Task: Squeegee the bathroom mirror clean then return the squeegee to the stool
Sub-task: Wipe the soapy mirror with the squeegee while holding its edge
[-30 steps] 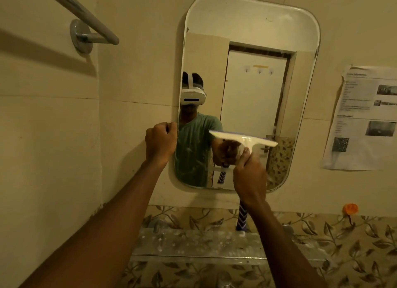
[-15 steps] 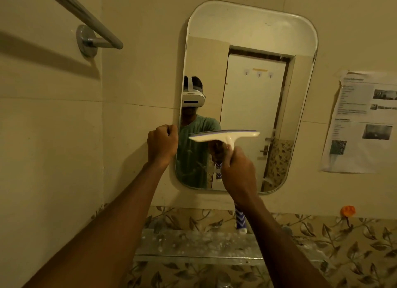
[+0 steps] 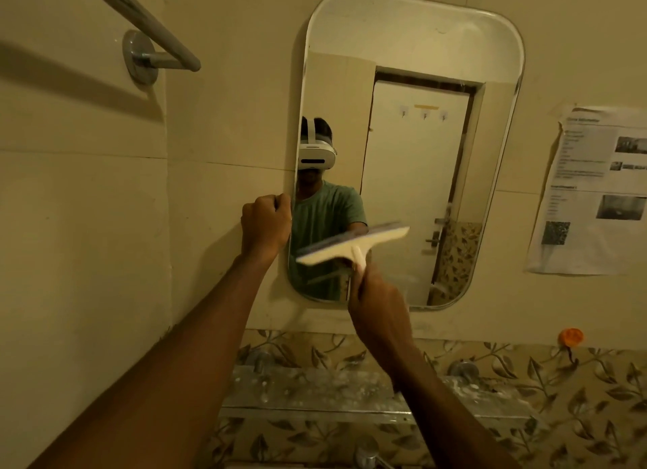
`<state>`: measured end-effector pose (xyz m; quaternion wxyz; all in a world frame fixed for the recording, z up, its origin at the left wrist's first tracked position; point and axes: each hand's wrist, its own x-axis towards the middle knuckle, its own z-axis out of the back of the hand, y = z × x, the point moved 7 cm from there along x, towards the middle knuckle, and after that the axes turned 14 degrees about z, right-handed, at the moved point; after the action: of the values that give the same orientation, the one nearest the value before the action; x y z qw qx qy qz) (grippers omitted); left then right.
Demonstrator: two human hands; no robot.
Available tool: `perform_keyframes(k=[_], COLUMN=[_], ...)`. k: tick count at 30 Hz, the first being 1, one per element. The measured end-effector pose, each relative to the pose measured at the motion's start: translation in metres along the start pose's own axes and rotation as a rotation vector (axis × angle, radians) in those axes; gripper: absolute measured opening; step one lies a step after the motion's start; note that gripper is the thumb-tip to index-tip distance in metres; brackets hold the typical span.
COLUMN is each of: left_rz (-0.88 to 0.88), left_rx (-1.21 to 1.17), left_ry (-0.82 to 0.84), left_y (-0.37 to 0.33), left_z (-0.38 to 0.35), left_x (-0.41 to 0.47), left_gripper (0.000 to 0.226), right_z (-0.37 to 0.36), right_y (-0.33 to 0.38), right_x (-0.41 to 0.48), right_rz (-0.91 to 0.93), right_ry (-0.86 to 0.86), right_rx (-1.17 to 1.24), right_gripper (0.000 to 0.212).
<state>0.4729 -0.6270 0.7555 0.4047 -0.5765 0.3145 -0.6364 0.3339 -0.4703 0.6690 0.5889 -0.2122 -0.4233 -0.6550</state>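
Observation:
A tall mirror (image 3: 420, 48) with rounded corners hangs on the cream tiled wall. My right hand (image 3: 378, 311) grips the handle of a white squeegee (image 3: 353, 246), whose blade lies tilted across the lower left part of the glass, left end lower. My left hand (image 3: 268, 225) is closed on the mirror's left edge at about mid-height. The stool is out of sight.
A metal towel bar (image 3: 147, 27) juts from the wall at upper left. A printed paper sheet (image 3: 591, 192) is stuck to the wall right of the mirror. Below runs a glass shelf (image 3: 315, 395) on leaf-patterned tiles, with an orange hook (image 3: 570, 337) at right.
The squeegee has moved left and down across the mirror and tilted, its left end dropping. My left hand has stayed on the mirror's edge.

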Motion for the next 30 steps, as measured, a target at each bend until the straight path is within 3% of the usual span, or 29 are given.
perform_keyframes(k=[4, 10, 15, 22, 27, 30], left_rz=[0.038, 0.04, 0.05, 0.115, 0.116, 0.111], left_rx=[-0.015, -0.009, -0.006, 0.005, 0.038, 0.009], left_ry=[0.019, 0.021, 0.036, 0.019, -0.019, -0.022], left_y=[0.0, 0.001, 0.009, 0.037, 0.037, 0.04], left_z=[0.0, -0.001, -0.002, -0.005, -0.008, -0.009], left_x=[-0.001, 0.001, -0.009, -0.029, -0.028, -0.025], left_gripper=[0.044, 0.047, 0.043, 0.041, 0.04, 0.04], right_z=[-0.001, -0.017, -0.005, -0.038, -0.024, -0.007], right_y=[0.017, -0.01, -0.029, 0.021, -0.017, -0.057], right_x=[0.028, -0.018, -0.021, 0.004, 0.002, -0.009], right_rz=[0.084, 0.166, 0.201, 0.597, 0.62, 0.567], right_ry=[0.009, 0.311, 0.387, 0.439, 0.436, 0.499], right_rx=[-0.067, -0.256, -0.295, -0.468, -0.528, -0.518], right_gripper=[0.035, 0.023, 0.025, 0.037, 0.047, 0.04])
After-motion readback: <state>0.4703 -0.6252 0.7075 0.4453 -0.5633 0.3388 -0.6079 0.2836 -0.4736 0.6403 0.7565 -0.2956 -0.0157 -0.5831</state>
